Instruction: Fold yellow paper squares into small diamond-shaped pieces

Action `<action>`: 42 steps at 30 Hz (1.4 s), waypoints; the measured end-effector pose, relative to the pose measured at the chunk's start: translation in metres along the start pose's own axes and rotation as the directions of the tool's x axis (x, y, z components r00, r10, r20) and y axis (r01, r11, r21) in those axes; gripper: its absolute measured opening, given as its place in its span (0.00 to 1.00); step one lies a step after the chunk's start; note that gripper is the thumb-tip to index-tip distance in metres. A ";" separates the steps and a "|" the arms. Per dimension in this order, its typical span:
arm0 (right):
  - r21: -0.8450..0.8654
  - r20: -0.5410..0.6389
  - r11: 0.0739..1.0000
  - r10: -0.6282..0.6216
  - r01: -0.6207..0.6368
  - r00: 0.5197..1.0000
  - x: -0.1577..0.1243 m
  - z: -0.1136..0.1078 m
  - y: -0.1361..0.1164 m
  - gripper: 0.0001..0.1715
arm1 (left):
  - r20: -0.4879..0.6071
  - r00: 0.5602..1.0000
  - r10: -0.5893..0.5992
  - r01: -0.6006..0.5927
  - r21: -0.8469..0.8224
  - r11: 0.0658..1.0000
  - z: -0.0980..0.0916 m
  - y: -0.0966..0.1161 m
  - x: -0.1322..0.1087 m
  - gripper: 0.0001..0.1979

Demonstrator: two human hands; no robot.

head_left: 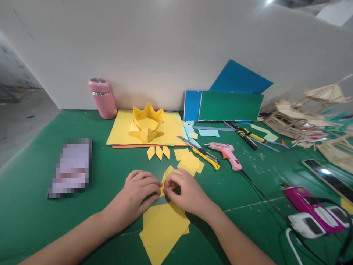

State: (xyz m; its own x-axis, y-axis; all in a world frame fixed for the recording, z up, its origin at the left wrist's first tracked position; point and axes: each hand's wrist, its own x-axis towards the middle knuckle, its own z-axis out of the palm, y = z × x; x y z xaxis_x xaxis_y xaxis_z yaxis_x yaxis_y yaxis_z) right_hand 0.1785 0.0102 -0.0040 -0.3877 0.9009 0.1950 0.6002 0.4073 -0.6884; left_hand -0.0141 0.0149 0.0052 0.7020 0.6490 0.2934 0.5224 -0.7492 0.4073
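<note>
Left hand (140, 189): palm down, fingers curled, tips at the near-left edge of a small yellow paper piece (168, 172); whether it pinched the paper could not be told.
Right hand (187, 189): thumb and forefinger drawn together, pinched on that same piece from its right.
Small yellow paper piece: lay between the two hands, partly covered by the fingers; the hub for all bearings below, twelve pointing away from the wearer.
Larger yellow sheets (164, 228): at six o'clock, overlapping, flat on the green tabletop (33, 198).
Folded yellow points (151, 153): three, at twelve, side by side before the paper stack.
Paper stack (118, 132): at twelve, yellow uppermost, orange edge showing beneath.
Yellow paper crown (149, 136): at twelve, upright on the stack, points upward.
Yellow paper squares (189, 161): at one, in a loose overlapping pile.
Utility knife (205, 156): between one and two, yellow and black, blade extended.
Pink glue gun (226, 151): at two, lying on its side, cord trailing towards four.
Pink thermos (103, 99): at eleven, upright, lidded, near the wall.
Pixelated rectangular item (74, 165): between nine and ten, identity obscured.
</note>
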 end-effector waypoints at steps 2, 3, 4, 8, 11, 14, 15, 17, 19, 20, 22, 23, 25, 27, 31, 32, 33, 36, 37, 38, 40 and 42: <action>0.008 0.007 1.000 0.010 -0.010 1.000 0.000 -0.001 0.000 0.12 | 0.019 1.000 0.004 -0.004 0.000 1.000 0.000 -0.002 -0.001 0.10; 0.014 0.012 1.000 0.013 -0.013 1.000 0.000 -0.001 0.000 0.12 | 0.023 1.000 0.007 -0.007 0.000 1.000 0.000 -0.002 -0.002 0.10; 0.021 0.018 1.000 0.016 -0.016 1.000 0.000 -0.002 0.000 0.12 | 0.023 1.000 0.007 -0.007 0.001 1.000 0.000 -0.003 -0.003 0.10; 0.039 0.032 0.999 0.029 -0.030 0.999 0.000 -0.004 -0.001 0.12 | 0.032 0.999 -0.023 0.022 0.014 1.000 0.001 -0.005 -0.009 0.11; 0.029 0.033 0.999 0.032 -0.033 0.999 0.000 -0.004 -0.001 0.11 | 0.045 0.998 -0.037 0.035 0.032 0.999 0.001 -0.003 -0.012 0.11; 0.024 0.026 0.999 0.032 -0.033 0.999 0.000 -0.003 -0.001 0.12 | 0.051 0.999 -0.020 0.018 0.048 0.999 -0.001 0.000 -0.013 0.11; 0.025 0.022 0.999 0.033 -0.034 0.999 0.000 -0.003 -0.001 0.12 | 0.055 0.998 -0.012 0.009 0.053 0.999 -0.002 0.000 -0.013 0.11; 0.024 0.016 0.999 0.033 -0.034 0.999 0.000 -0.003 -0.002 0.12 | 0.062 0.998 0.000 -0.004 0.059 0.998 -0.003 0.001 -0.013 0.11; 0.024 0.018 0.999 0.032 -0.032 0.999 0.000 -0.004 -0.002 0.11 | 0.066 0.998 0.009 -0.012 0.060 0.998 -0.004 0.001 -0.014 0.11; 0.025 0.021 0.999 0.032 -0.032 0.999 0.000 -0.004 -0.003 0.11 | 0.071 0.997 0.014 -0.018 0.059 0.998 -0.004 0.000 -0.014 0.11; 0.031 0.032 0.999 0.037 -0.038 0.999 0.000 -0.005 -0.003 0.11 | 0.089 0.996 0.020 -0.026 0.061 0.998 -0.006 -0.001 -0.014 0.12; 0.035 0.038 0.999 0.040 -0.042 0.998 0.000 -0.006 -0.003 0.11 | 0.099 0.995 0.018 -0.025 0.064 0.998 -0.007 -0.001 -0.014 0.12; 0.037 0.044 0.998 0.049 -0.050 0.998 0.000 -0.006 -0.003 0.11 | 0.120 0.993 0.013 -0.022 0.071 0.997 -0.009 -0.001 -0.013 0.11; 0.033 0.047 0.998 0.057 -0.059 0.997 0.000 -0.005 -0.003 0.11 | 0.150 0.988 0.028 -0.039 0.072 0.997 -0.011 -0.001 -0.011 0.12; 0.029 0.046 0.997 0.065 -0.066 0.997 0.000 -0.003 -0.003 0.11 | 0.150 0.988 0.046 -0.058 0.078 0.995 -0.013 0.001 -0.011 0.12; 0.029 0.045 0.997 0.064 -0.066 0.997 0.000 -0.003 -0.003 0.11 | 0.145 0.988 0.046 -0.058 0.082 0.995 -0.013 0.001 -0.011 0.12; 0.028 0.044 0.998 0.063 -0.065 0.997 0.000 -0.004 -0.003 0.11 | 0.146 0.988 0.051 -0.064 0.084 0.994 -0.013 0.002 -0.011 0.12; 0.023 0.040 0.998 0.060 -0.061 0.997 0.001 -0.004 -0.004 0.11 | 0.151 0.988 0.042 -0.054 0.077 0.996 -0.013 0.001 -0.012 0.12; 0.024 0.040 0.998 0.059 -0.060 0.997 0.000 -0.005 -0.004 0.12 | 0.148 0.989 0.027 -0.037 0.070 0.997 -0.013 0.001 -0.012 0.12; 0.024 0.039 0.998 0.058 -0.059 0.998 0.000 -0.005 -0.004 0.12 | 0.154 0.988 0.010 -0.019 0.060 0.998 -0.013 0.000 -0.012 0.12; 0.025 0.038 0.998 0.058 -0.059 0.998 0.000 -0.005 -0.004 0.11 | 0.186 0.982 -0.009 0.002 0.034 0.999 -0.014 -0.001 -0.010 0.11; 0.022 0.037 0.998 0.053 -0.054 0.998 0.000 -0.004 -0.003 0.11 | 0.198 0.980 -0.007 0.004 0.014 1.000 -0.014 -0.002 -0.009 0.11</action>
State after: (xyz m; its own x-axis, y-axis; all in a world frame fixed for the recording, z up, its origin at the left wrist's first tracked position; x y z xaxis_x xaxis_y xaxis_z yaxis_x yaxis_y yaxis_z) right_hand 0.1795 0.0092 0.0011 -0.3807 0.9151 0.1326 0.6044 0.3548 -0.7133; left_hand -0.0281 0.0122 0.0140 0.7805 0.6148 0.1134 0.5318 -0.7483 0.3965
